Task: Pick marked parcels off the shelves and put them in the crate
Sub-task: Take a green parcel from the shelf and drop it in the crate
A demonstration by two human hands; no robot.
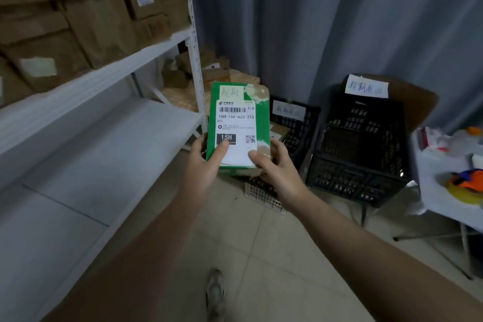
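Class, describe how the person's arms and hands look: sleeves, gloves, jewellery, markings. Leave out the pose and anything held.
The left hand and right hand are bare: no gloves, and no ring shows on the fingers in view. Both forearms are uncovered down to the picture's lower edge, so no sleeve is in view. No watch, band or marking shows on either wrist.

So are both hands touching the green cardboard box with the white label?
Touching. Head view shows the left hand and right hand gripping the green cardboard box at its lower end.
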